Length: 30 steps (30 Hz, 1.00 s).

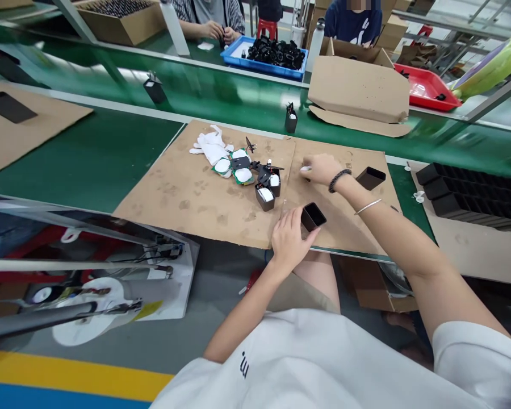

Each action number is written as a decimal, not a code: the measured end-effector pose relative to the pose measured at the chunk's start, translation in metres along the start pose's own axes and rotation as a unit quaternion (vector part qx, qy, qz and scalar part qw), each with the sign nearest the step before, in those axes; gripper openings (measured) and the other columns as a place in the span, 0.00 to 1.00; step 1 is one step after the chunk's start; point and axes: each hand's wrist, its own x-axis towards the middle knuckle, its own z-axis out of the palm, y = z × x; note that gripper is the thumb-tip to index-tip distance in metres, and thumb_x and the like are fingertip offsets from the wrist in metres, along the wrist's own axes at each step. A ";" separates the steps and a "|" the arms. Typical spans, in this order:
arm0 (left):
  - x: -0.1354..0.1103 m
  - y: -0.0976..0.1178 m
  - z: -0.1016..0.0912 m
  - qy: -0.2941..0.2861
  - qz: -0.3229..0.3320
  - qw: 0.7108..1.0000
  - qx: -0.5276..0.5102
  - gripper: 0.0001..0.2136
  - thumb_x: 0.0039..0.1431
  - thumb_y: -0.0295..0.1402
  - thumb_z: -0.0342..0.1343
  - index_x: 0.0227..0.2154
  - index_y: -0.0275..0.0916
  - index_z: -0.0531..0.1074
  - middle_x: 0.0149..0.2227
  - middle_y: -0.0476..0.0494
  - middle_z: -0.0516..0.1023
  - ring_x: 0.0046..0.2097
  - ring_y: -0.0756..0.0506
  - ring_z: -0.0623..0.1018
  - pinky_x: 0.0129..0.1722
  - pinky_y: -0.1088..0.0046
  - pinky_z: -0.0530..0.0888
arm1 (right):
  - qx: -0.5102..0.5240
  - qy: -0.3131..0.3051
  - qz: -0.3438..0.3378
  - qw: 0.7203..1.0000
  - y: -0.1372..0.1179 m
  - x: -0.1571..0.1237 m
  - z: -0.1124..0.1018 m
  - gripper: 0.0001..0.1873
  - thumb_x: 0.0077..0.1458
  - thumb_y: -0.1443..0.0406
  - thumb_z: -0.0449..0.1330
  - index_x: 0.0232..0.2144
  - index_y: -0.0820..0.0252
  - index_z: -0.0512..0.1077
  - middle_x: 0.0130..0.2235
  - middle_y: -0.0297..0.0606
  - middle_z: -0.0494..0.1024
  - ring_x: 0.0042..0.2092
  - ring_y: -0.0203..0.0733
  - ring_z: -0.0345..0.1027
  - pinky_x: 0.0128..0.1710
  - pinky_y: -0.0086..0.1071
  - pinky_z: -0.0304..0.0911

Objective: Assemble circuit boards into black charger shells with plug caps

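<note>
My left hand [288, 238] is wrapped round an upright, open-topped black rectangular case [313, 217] at the cardboard's front edge. My right hand [322, 169] is closed low over the cardboard mat [221, 210], a small white piece [305, 168] showing at its fingertips; its kind is unclear. Another black case [371, 178] lies to the right of that hand. Left of my hands stand black cases with white tops [265, 196] and dark wired parts [262, 173]. Beside them are green circuit boards with round white pads [243, 175] and a white glove [213, 146].
Stacked black cases [472, 199] fill the right side. Beyond the mat runs a green conveyor [238, 102] carrying filled black cases [290, 119]. Across it are a blue tray of black parts [276, 54], an open carton [357, 79], a red tray [430, 88] and two people.
</note>
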 end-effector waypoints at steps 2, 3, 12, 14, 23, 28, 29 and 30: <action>0.000 -0.003 -0.003 -0.011 -0.004 0.999 -0.041 0.27 0.60 0.46 0.63 0.58 0.37 0.67 0.55 0.31 0.79 0.56 0.35 0.80 0.52 0.60 0.79 | 0.095 -0.006 0.000 0.995 0.015 -0.006 -0.014 0.09 0.60 0.60 0.61 0.35 0.61 0.72 0.42 0.49 0.82 0.49 0.53 0.77 0.51 0.46 0.73; 0.001 -0.004 -0.005 -0.017 -0.009 0.997 -0.069 0.28 0.60 0.44 0.64 0.58 0.37 0.66 0.56 0.32 0.78 0.57 0.35 0.80 0.53 0.59 0.79 | 0.136 -0.008 -0.006 0.991 0.023 -0.014 -0.020 0.11 0.64 0.57 0.56 0.38 0.59 0.71 0.42 0.46 0.82 0.47 0.48 0.78 0.48 0.43 0.76; -0.006 0.008 -0.044 -0.061 -0.134 0.907 -0.395 0.34 0.51 0.44 0.70 0.58 0.41 0.65 0.58 0.34 0.73 0.53 0.41 0.81 0.52 0.63 0.80 | 0.637 0.068 0.053 0.766 0.055 -0.159 0.010 0.20 0.69 0.51 0.43 0.47 0.51 0.69 0.53 0.36 0.80 0.58 0.37 0.75 0.65 0.44 0.65; -0.009 0.014 -0.054 -0.126 -0.177 0.862 -0.458 0.35 0.47 0.46 0.72 0.57 0.39 0.67 0.54 0.35 0.76 0.48 0.42 0.82 0.46 0.65 0.82 | 0.647 0.077 0.064 0.756 0.050 -0.187 0.024 0.22 0.68 0.51 0.41 0.49 0.52 0.69 0.56 0.38 0.79 0.58 0.40 0.75 0.67 0.50 0.62; -0.021 0.047 -0.062 -0.161 -0.209 0.833 -0.487 0.34 0.36 0.52 0.76 0.43 0.38 0.70 0.43 0.42 0.81 0.39 0.46 0.82 0.39 0.70 0.81 | 0.735 0.156 0.009 0.660 0.035 -0.247 0.072 0.19 0.64 0.47 0.51 0.44 0.46 0.75 0.48 0.37 0.83 0.51 0.47 0.79 0.55 0.54 0.75; -0.026 0.067 -0.065 -0.033 -0.096 0.916 -0.388 0.18 0.60 0.38 0.65 0.50 0.40 0.71 0.52 0.39 0.80 0.50 0.44 0.83 0.48 0.68 0.82 | 0.726 0.290 0.025 0.624 0.017 -0.261 0.070 0.12 0.61 0.51 0.57 0.42 0.46 0.73 0.49 0.35 0.81 0.50 0.46 0.79 0.56 0.55 0.74; -0.026 0.070 -0.066 -0.012 -0.062 0.934 -0.352 0.17 0.61 0.35 0.64 0.52 0.41 0.72 0.54 0.39 0.80 0.55 0.43 0.81 0.53 0.67 0.81 | 0.697 0.341 0.021 0.631 0.009 -0.264 0.068 0.10 0.59 0.52 0.59 0.41 0.46 0.72 0.49 0.35 0.79 0.52 0.48 0.78 0.56 0.57 0.74; -0.026 0.074 -0.068 0.002 -0.033 0.947 -0.321 0.16 0.63 0.33 0.62 0.53 0.41 0.73 0.55 0.39 0.80 0.57 0.43 0.80 0.56 0.66 0.79 | 0.657 0.398 0.017 0.640 0.001 -0.268 0.066 0.10 0.57 0.53 0.61 0.40 0.46 0.70 0.50 0.35 0.78 0.54 0.50 0.76 0.56 0.59 0.73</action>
